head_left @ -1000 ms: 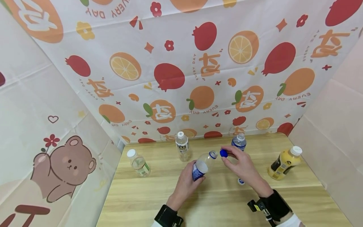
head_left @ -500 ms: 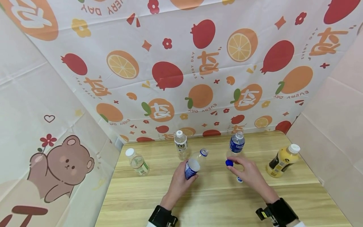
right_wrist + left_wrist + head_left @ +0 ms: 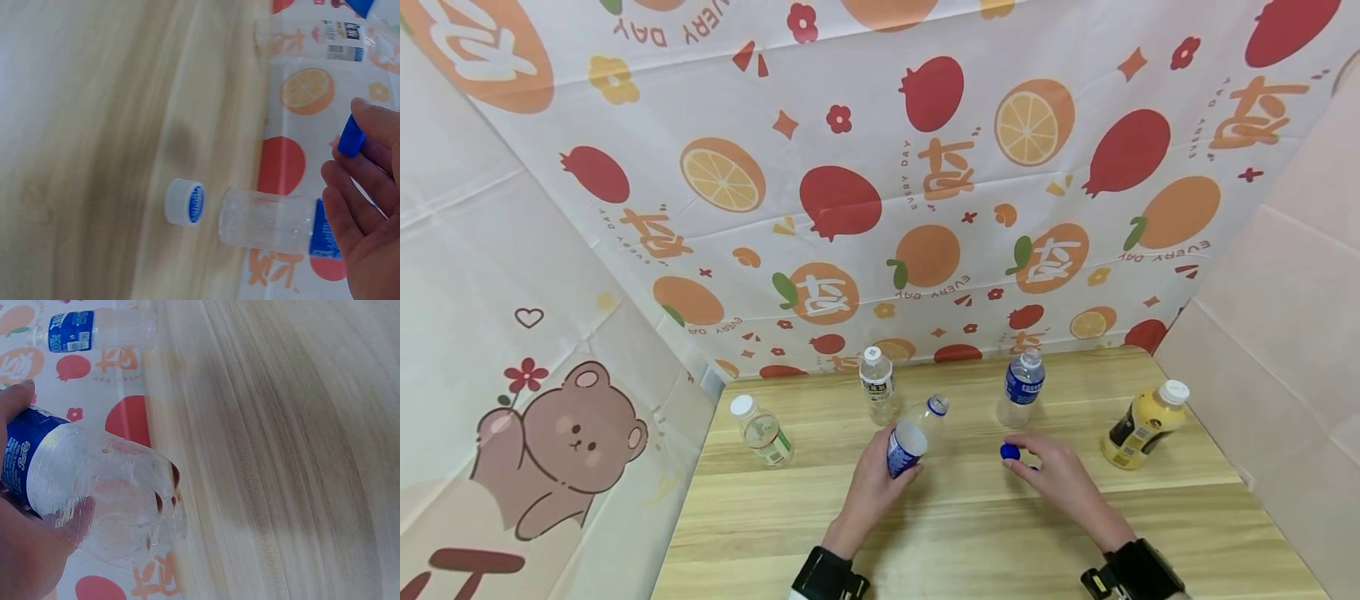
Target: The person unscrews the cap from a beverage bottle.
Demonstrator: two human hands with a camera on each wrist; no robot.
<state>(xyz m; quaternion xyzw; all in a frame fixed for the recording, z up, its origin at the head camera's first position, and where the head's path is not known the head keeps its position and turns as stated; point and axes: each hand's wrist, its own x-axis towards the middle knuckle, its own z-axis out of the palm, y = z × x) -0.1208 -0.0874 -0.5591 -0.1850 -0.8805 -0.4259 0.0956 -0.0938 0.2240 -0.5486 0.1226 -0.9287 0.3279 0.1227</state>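
Note:
My left hand [image 3: 871,483] grips a clear plastic bottle [image 3: 106,487] round its blue label. The bottle is tilted above the table, its uncapped mouth up and to the right in the head view. Between thumb and finger my right hand [image 3: 1063,482] pinches a blue bottle cap [image 3: 352,136]. Below that hand a white cap with a blue top [image 3: 185,202] lies on the table; in the head view the hand mostly hides it. Just behind stands an uncapped clear bottle with a blue label [image 3: 1023,388].
On the wooden table [image 3: 955,550] a white-capped clear bottle [image 3: 763,432] stands at the left. Another clear bottle [image 3: 878,385] is at the back. A yellow drink bottle [image 3: 1144,425] stands at the right. A fruit-print cloth [image 3: 880,200] hangs behind.
My right hand has moved away from the held bottle's mouth with the blue cap, down and to the right, over the white cap. My left hand has shifted slightly left with the bottle.

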